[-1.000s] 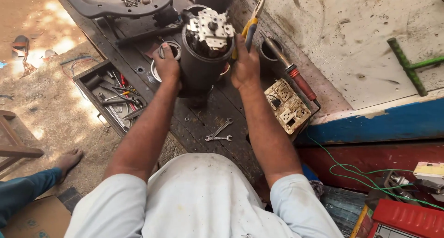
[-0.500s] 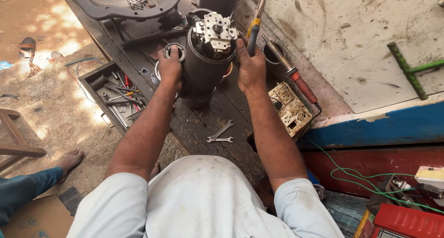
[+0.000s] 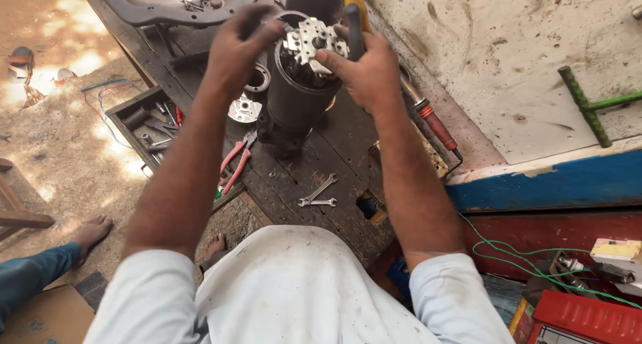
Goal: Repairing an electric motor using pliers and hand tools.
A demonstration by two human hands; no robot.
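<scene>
Black steel motor housing [image 3: 294, 103] stands upright on a dark wooden workbench [image 3: 334, 163], its silver brush plate [image 3: 313, 43] exposed on top. Left hand [image 3: 237, 46] grips the housing rim; right hand [image 3: 364, 70] clamps a screwdriver [image 3: 354, 26], tip hidden. 2 spanners [image 3: 317, 193] lie nearer the worker.
</scene>
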